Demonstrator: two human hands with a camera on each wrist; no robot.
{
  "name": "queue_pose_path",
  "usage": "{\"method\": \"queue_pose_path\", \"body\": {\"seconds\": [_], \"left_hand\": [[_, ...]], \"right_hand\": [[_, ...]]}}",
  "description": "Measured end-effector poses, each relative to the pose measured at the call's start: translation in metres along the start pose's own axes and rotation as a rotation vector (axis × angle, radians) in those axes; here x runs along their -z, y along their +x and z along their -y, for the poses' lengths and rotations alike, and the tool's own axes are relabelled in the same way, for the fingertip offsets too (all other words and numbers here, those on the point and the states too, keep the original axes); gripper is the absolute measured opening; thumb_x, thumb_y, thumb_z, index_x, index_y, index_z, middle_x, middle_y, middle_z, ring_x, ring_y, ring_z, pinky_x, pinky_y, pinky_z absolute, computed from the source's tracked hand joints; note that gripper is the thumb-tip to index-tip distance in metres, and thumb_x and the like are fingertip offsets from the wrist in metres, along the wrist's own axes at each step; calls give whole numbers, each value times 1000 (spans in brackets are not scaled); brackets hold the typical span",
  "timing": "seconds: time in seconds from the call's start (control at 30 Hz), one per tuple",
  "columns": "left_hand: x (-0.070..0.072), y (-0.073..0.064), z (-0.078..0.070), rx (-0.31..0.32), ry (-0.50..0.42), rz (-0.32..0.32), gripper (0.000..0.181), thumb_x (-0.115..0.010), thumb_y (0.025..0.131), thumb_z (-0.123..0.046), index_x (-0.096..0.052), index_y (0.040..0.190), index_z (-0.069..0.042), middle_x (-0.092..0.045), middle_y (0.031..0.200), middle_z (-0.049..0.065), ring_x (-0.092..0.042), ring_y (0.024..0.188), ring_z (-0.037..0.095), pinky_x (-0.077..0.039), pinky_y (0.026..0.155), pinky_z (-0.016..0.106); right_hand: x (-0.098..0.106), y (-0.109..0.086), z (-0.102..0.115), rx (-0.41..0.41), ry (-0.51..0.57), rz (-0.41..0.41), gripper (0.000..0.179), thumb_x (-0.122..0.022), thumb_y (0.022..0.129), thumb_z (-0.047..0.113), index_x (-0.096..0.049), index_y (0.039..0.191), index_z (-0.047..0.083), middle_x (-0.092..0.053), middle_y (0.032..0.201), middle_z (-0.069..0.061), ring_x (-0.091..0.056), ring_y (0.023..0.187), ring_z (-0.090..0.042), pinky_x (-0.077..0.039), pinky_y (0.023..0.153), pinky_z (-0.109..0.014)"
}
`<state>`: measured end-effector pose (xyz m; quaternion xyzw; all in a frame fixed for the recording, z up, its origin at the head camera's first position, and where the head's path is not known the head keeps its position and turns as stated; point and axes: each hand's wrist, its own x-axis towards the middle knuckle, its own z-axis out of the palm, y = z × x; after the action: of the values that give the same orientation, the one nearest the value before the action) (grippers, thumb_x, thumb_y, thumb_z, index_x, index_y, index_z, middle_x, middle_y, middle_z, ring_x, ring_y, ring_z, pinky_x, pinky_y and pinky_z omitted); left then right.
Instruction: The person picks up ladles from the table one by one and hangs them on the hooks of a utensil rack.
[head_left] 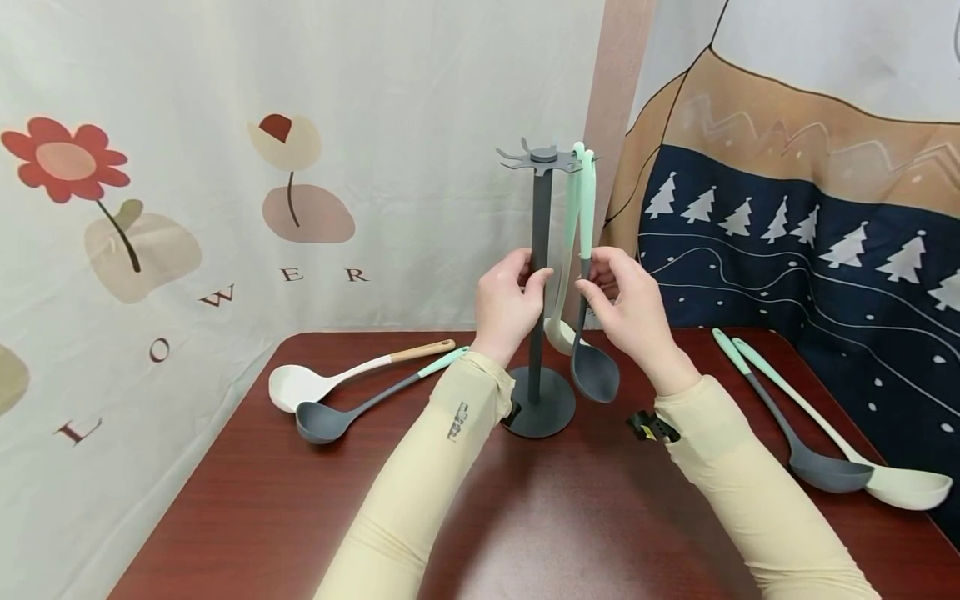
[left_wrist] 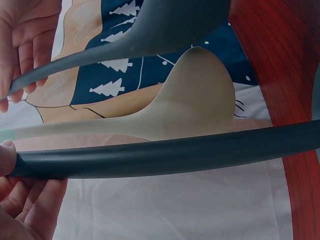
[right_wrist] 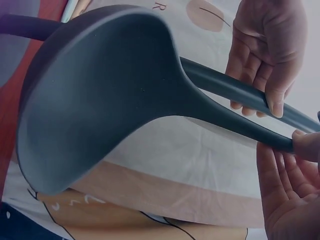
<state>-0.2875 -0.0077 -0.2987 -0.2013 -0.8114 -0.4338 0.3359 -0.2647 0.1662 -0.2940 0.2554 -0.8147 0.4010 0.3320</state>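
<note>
In the head view I have my left grip (head_left: 512,302) curled, thumb (head_left: 536,286) opposite its fingers (head_left: 516,261), my right grip (head_left: 630,308) pinching near its right side; behind them my sleeved forearms (head_left: 420,483) slant inward.

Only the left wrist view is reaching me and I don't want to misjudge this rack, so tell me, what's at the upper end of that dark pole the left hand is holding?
Observer: From the head view, the pole ends in a hooked top.

Operator: And the grey ladle in the right hand, how does it look further up?

Observer: Its mint handle reaches up to the hooks; whether it has caught, I can't tell.

Operator: Anything on the table left of the pole?

Observer: Yes, a white ladle lies beside a second grey ladle.
</note>
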Motion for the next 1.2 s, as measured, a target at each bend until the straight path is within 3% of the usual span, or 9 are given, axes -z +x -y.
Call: {"method": "queue_pose_path", "body": {"seconds": [0.3,0.57,0.8,1.2], "left_hand": [[1,-1,0,-17,1,-6,16,-70,93,-14,-69,105,-4,-69,84,6,-68,77,18,-54,71,28],[1,-1,-2,-8,-13,-6,16,-69,94,-14,-69,106,-4,-70,85,6,-68,77,18,-54,70,28],[1,-2,-2,18,-22,0,16,-69,94,-14,-69,107,-5,-70,86,6,-68,78,18,-54,71,28],[2,0,-2,52,-42,24,14,-69,94,-15,-70,105,-6,-69,85,4,-66,77,17,-52,70,29]], "right_hand": [[-3,1,2,-20,8,18,31,-70,89,-2,-57,117,-5,-62,95,-15,-62,82,-23,-46,74,-12],[0,-2,2,-46,26,44,35,-69,91,0,-55,123,-6,-64,102,-18,-64,88,-26,-56,79,-41],[5,-10,-6,-60,69,100,40,-67,94,5,-54,131,-2,-66,113,-19,-65,102,-30,-51,91,-49],[16,-32,-27,-132,26,222,50,-63,96,15,-47,143,6,-59,134,-16,-54,125,-32,-40,104,-55]]}}
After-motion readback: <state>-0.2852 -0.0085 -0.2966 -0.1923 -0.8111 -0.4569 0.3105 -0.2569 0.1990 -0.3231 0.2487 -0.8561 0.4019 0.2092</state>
